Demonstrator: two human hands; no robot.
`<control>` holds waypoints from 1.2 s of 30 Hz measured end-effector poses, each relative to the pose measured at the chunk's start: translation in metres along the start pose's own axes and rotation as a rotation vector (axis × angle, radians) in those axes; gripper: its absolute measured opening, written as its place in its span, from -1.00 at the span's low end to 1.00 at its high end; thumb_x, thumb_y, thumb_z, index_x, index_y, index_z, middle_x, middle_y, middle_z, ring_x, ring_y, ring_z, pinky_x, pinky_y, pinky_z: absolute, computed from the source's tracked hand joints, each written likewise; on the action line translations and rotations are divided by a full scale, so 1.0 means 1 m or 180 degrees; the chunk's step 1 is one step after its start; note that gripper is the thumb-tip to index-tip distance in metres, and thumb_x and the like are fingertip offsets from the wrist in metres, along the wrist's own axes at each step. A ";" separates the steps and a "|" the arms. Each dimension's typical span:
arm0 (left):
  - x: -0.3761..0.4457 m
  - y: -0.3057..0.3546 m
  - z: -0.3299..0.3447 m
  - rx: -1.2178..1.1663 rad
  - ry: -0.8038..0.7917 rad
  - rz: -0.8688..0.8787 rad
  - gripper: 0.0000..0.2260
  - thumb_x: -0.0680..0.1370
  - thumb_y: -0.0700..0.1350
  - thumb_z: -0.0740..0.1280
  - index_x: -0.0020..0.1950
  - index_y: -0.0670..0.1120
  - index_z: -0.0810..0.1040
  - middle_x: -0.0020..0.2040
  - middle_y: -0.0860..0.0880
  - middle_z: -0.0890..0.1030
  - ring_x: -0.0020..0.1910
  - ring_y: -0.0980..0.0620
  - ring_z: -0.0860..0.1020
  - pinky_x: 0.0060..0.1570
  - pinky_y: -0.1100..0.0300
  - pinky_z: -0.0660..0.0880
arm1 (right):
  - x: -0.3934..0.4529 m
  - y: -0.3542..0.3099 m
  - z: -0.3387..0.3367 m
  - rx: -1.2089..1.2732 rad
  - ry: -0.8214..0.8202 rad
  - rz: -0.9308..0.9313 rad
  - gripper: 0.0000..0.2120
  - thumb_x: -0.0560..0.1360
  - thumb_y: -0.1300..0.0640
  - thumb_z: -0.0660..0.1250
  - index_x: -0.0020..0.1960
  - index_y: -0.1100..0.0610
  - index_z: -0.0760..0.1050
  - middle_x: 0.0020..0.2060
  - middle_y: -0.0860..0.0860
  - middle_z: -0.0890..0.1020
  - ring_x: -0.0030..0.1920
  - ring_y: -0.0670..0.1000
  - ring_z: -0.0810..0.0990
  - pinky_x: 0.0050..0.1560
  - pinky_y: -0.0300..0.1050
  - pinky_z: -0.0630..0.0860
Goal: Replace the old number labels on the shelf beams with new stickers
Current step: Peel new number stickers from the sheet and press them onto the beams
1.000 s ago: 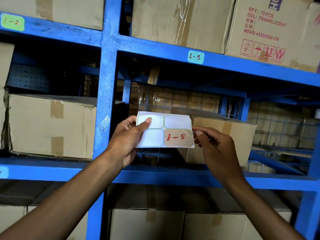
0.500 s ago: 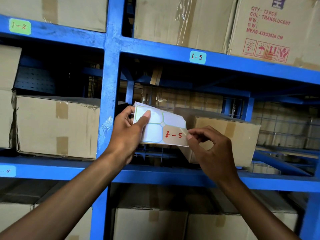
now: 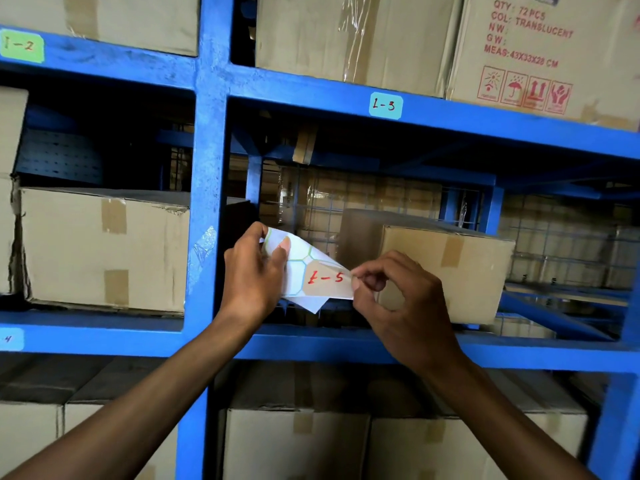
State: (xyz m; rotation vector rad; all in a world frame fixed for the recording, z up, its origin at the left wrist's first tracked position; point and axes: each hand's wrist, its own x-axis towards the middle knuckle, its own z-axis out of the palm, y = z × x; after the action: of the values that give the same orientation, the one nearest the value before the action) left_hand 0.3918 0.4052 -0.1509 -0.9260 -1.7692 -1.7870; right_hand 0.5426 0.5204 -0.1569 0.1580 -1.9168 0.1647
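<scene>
My left hand (image 3: 254, 275) grips a white sticker sheet (image 3: 294, 258) in front of the middle shelf bay, thumb pressed on its face. On the sheet's lower right is a tan sticker (image 3: 325, 280) marked "1-5" in red. My right hand (image 3: 398, 306) pinches that sticker's right corner, which is lifted off the backing. The upper blue beam (image 3: 311, 91) carries a cyan label "1-3" (image 3: 385, 105) and a green label "1-2" (image 3: 21, 46). The lower beam (image 3: 346, 348) has a pale blue label (image 3: 10, 339) at the far left.
A blue upright post (image 3: 207, 202) stands left of my hands. Cardboard boxes fill the shelves: one (image 3: 104, 251) in the left bay, one (image 3: 446, 268) behind my right hand, and others above and below. Wire mesh (image 3: 381, 199) backs the middle bay.
The sheet has tilted and curled downward in my left hand. My right hand moved in from the sheet's edge to pinch the "1-5" sticker's corner and has begun peeling it up.
</scene>
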 end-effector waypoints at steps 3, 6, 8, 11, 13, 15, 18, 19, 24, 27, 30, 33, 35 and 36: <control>-0.002 -0.003 0.006 0.0020 0.0093 -0.0141 -0.86 0.55 -0.09 0.30 -0.13 -0.13 0.43 -0.14 -0.18 0.61 -0.09 -0.16 0.60 -0.20 -0.10 0.58 | 0.000 0.000 -0.002 0.0027 -0.0201 -0.0093 -0.92 0.39 0.16 0.34 -0.17 0.16 0.57 -0.25 -0.08 0.58 -0.28 -0.19 0.46 -0.29 -0.29 0.44; -0.001 -0.004 0.010 -0.0413 0.0079 -0.0668 -0.87 0.53 -0.12 0.34 -0.18 -0.11 0.48 -0.14 -0.16 0.63 -0.16 -0.10 0.59 -0.19 0.01 0.56 | -0.003 0.001 -0.004 -0.0662 -0.0239 -0.0709 -0.88 0.40 0.17 0.31 -0.18 0.22 0.57 -0.27 0.06 0.62 -0.24 -0.01 0.53 -0.21 -0.20 0.40; 0.001 -0.004 0.011 -0.0738 0.0011 -0.1037 -0.89 0.53 -0.13 0.35 -0.17 -0.13 0.50 -0.14 -0.19 0.63 -0.18 -0.11 0.58 -0.22 0.01 0.53 | -0.005 0.001 -0.006 -0.0745 -0.0177 -0.0909 -0.91 0.38 0.21 0.34 -0.19 0.23 0.57 -0.29 0.08 0.61 -0.25 0.04 0.54 -0.20 -0.14 0.40; 0.007 -0.007 0.004 -0.0929 -0.0091 -0.1348 -0.90 0.54 -0.13 0.35 -0.08 -0.15 0.51 -0.15 -0.18 0.59 -0.22 -0.10 0.55 -0.33 0.12 0.47 | -0.010 -0.001 -0.008 -0.0367 -0.0138 -0.0726 -0.91 0.38 0.19 0.34 -0.18 0.21 0.56 -0.27 0.07 0.61 -0.21 -0.04 0.51 -0.18 -0.17 0.43; 0.008 -0.012 -0.005 -0.0887 -0.0061 -0.1400 -0.87 0.54 -0.14 0.34 0.01 -0.19 0.50 -0.11 -0.20 0.58 -0.20 -0.14 0.57 -0.26 0.01 0.55 | -0.011 -0.003 -0.010 0.0189 -0.0112 -0.0253 -0.92 0.40 0.16 0.30 -0.15 0.16 0.53 -0.24 0.01 0.59 -0.19 -0.12 0.50 -0.16 -0.28 0.47; 0.003 -0.019 -0.013 -0.0713 -0.0083 -0.1130 -0.86 0.54 -0.16 0.35 -0.01 -0.23 0.51 -0.12 -0.19 0.59 -0.19 -0.13 0.57 -0.18 -0.04 0.56 | -0.012 -0.003 -0.012 0.0724 -0.0109 0.0333 -0.98 0.44 0.18 0.31 -0.14 0.08 0.51 -0.19 -0.07 0.57 -0.12 -0.16 0.52 -0.13 -0.39 0.48; -0.012 -0.031 -0.019 -0.0118 -0.0584 -0.0563 -0.89 0.50 -0.18 0.39 -0.19 -0.17 0.53 -0.27 -0.07 0.56 -0.30 0.03 0.47 -0.31 0.17 0.42 | -0.018 0.005 -0.011 0.1077 -0.0183 0.1119 -0.90 0.46 0.21 0.33 -0.14 0.02 0.53 -0.13 -0.11 0.59 -0.08 -0.24 0.53 -0.11 -0.45 0.47; -0.018 -0.035 -0.018 0.0114 -0.0784 -0.0493 -0.87 0.49 -0.18 0.40 -0.25 -0.13 0.54 -0.32 -0.04 0.54 -0.33 0.07 0.44 -0.34 0.19 0.37 | -0.021 0.008 -0.010 0.1140 -0.0223 0.1334 -0.88 0.46 0.22 0.33 -0.14 0.00 0.53 -0.13 -0.13 0.59 -0.08 -0.29 0.52 -0.12 -0.47 0.47; -0.053 -0.055 -0.006 0.0955 -0.1522 -0.0264 -0.89 0.44 -0.26 0.35 -0.30 -0.16 0.55 -0.36 -0.04 0.52 -0.31 0.05 0.46 -0.35 0.24 0.33 | -0.051 0.030 0.003 0.1212 -0.0133 0.1975 -0.86 0.46 0.21 0.35 -0.16 -0.03 0.56 -0.17 -0.18 0.61 -0.14 -0.42 0.52 -0.24 -0.53 0.46; -0.082 -0.071 0.001 0.1772 -0.2122 0.0373 -0.87 0.43 -0.20 0.25 -0.24 -0.09 0.57 -0.16 -0.17 0.63 -0.12 -0.17 0.56 -0.21 0.13 0.41 | -0.070 0.045 0.013 0.1283 0.0045 0.2166 -0.84 0.45 0.25 0.36 -0.18 0.00 0.58 -0.22 -0.14 0.63 -0.19 -0.36 0.56 -0.25 -0.48 0.49; -0.098 -0.088 0.009 0.2147 -0.2392 0.0900 -0.75 0.49 -0.06 0.14 -0.13 -0.14 0.56 -0.03 -0.20 0.62 0.01 -0.23 0.53 -0.11 0.06 0.39 | -0.085 0.061 0.028 0.1296 0.0075 0.2261 -0.87 0.45 0.30 0.36 -0.14 0.09 0.60 -0.22 -0.06 0.63 -0.22 -0.36 0.57 -0.25 -0.50 0.47; -0.097 -0.103 0.022 0.2368 -0.2309 0.1435 -0.72 0.55 -0.01 0.06 -0.09 -0.12 0.51 -0.04 -0.18 0.63 0.00 -0.21 0.54 -0.04 0.05 0.30 | -0.100 0.077 0.043 0.1215 -0.0035 0.2304 -0.87 0.45 0.30 0.36 -0.12 0.10 0.60 -0.21 -0.03 0.64 -0.23 -0.33 0.57 -0.24 -0.49 0.48; -0.094 -0.111 0.031 0.2433 -0.2251 0.1572 -0.74 0.56 -0.01 0.03 0.03 -0.09 0.45 -0.07 -0.18 0.64 -0.08 -0.21 0.53 -0.03 0.05 0.25 | -0.108 0.089 0.052 0.1160 -0.0069 0.2338 -0.87 0.45 0.29 0.36 -0.11 0.08 0.60 -0.18 -0.01 0.64 -0.21 -0.26 0.58 -0.23 -0.49 0.47; -0.093 -0.114 0.036 0.2509 -0.2202 0.1636 -0.68 0.54 0.01 0.00 0.13 -0.10 0.41 -0.10 -0.18 0.63 -0.13 -0.22 0.52 -0.04 0.05 0.23 | -0.111 0.095 0.056 0.1095 -0.0089 0.2327 -0.86 0.45 0.29 0.36 -0.10 0.07 0.60 -0.16 0.00 0.65 -0.18 -0.22 0.58 -0.21 -0.49 0.47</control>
State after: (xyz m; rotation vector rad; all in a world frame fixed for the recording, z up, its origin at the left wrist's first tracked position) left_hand 0.3757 0.4359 -0.2983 -1.5232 -2.0839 -0.3707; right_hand 0.5114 0.6059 -0.2843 -0.3231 -1.8831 0.9841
